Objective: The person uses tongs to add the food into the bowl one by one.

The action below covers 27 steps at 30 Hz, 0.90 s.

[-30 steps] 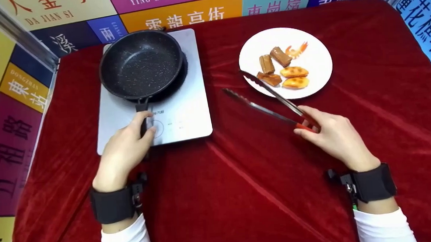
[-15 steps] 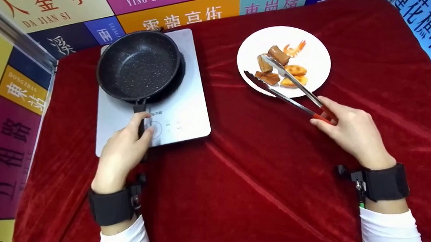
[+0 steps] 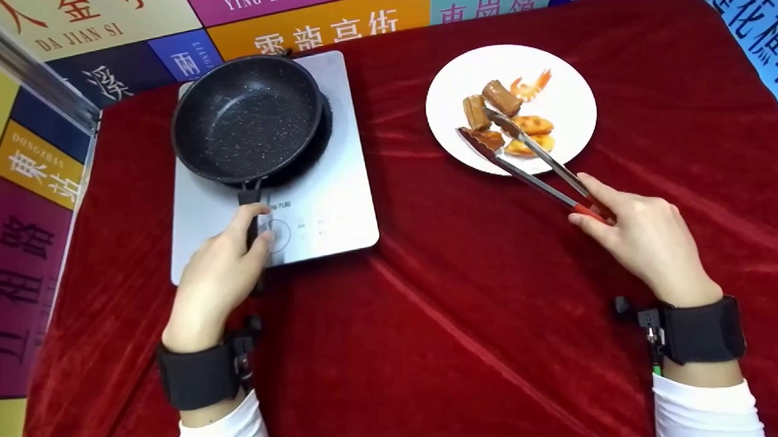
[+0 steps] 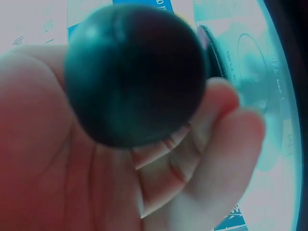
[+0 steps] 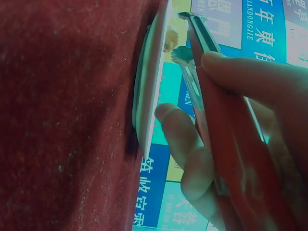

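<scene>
My left hand [image 3: 222, 270] grips the handle [image 4: 134, 77] of a black speckled frying pan [image 3: 247, 116], which sits on a silver induction cooker [image 3: 335, 201]. In my right hand [image 3: 643, 242] is a pair of metal tongs [image 3: 546, 160] with red grips [image 5: 240, 159]. The tips of the tongs reach over a white plate [image 3: 569, 96], one to each side of a flat brown piece of food [image 3: 491, 140] at its near left. Also on the plate are two brown chunks [image 3: 502, 97], two yellow browned pieces [image 3: 532, 125] and a shrimp [image 3: 534, 87].
A dark red velvet cloth [image 3: 421, 323] covers the table. Panels with coloured lettering [image 3: 326, 32] stand along the back and both sides. Creased cloth lies between the cooker and the plate.
My right hand has moved right, bringing the tongs from the plate's left edge over the food. Their tips have drawn closer together around the flat brown piece. My left hand stays on the handle.
</scene>
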Motion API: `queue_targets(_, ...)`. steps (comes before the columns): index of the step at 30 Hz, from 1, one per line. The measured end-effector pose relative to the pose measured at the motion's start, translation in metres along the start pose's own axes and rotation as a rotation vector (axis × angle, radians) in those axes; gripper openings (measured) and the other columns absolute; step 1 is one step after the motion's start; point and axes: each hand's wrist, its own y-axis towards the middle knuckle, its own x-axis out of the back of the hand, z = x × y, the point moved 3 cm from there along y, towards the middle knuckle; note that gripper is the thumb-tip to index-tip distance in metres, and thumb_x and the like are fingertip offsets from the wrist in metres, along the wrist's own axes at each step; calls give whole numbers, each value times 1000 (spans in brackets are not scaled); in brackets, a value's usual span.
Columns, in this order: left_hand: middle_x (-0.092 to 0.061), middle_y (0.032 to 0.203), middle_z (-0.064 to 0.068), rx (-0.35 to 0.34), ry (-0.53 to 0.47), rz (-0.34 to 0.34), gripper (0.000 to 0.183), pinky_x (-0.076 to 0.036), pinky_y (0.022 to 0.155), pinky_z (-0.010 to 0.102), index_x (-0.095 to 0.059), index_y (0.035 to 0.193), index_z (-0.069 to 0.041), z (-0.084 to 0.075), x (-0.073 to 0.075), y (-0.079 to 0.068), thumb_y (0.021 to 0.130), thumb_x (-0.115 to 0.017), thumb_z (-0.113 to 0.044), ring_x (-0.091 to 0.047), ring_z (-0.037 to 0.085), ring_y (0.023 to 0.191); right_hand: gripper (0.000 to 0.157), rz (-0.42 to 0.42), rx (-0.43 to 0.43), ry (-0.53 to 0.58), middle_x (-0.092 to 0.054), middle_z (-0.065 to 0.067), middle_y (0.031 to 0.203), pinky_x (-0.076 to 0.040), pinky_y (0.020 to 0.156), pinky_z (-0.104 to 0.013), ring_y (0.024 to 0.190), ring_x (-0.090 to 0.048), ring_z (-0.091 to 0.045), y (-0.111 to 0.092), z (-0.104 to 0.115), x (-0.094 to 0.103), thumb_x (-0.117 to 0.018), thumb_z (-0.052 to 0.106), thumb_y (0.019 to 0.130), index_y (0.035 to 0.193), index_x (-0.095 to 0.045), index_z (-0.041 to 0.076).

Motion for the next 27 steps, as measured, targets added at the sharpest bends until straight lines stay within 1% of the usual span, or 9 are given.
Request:
queue_targets(2,-60,92,13,0,-1,-5,36,-39,68,49,-41,127,-32,0,0,0,92,-40,-39,-55,31,80,52,11,-4,-6,-55,1,60,-35,55,-38,53,-45,-19,0,0,0,-70,30,77,126,-54,24)
queue_targets(5,-60,92,12,4,-2,-2,36,-39,68,49,-41,127,-32,0,1,0,92,-40,-39,-54,30,79,52,27,-5,-21,-55,1,59,-34,54,-37,52,-45,-19,0,0,-1,-69,31,77,126,-54,24)
queue_targets(12,-59,84,11,10,-8,23,38,-38,64,45,-40,129,-32,0,2,0,92,-39,-40,-52,29,74,50,40,-11,-20,-53,2,56,-35,54,-38,50,-45,-20,-2,0,-1,-70,31,77,124,-56,23)
queue_targets(17,-59,86,11,8,-8,21,38,-38,65,45,-40,129,-32,0,2,0,92,-39,-41,-52,29,75,49,52,-2,-19,-49,4,52,-33,53,-36,49,-42,-19,-3,1,-1,-69,31,77,124,-56,22)
queue_targets(20,-59,85,11,6,-6,15,37,-38,65,45,-41,128,-32,0,1,1,92,-40,-40,-52,29,75,48,77,-8,-11,-46,5,49,-32,52,-35,48,-39,-19,-3,2,-1,-68,31,79,124,-55,22)
queue_targets(24,-59,86,11,5,-11,16,37,-38,67,45,-41,128,-31,1,0,1,92,-40,-39,-52,29,76,45,112,-25,11,-50,2,52,-33,54,-36,51,-43,-21,-4,3,-2,-65,32,81,124,-55,22)
queue_targets(27,-59,88,12,8,-10,15,37,-38,67,46,-40,129,-32,2,0,0,92,-40,-38,-52,29,77,44,122,-34,27,-55,-1,58,-35,56,-39,56,-48,-24,-3,5,-4,-64,32,82,124,-56,23)
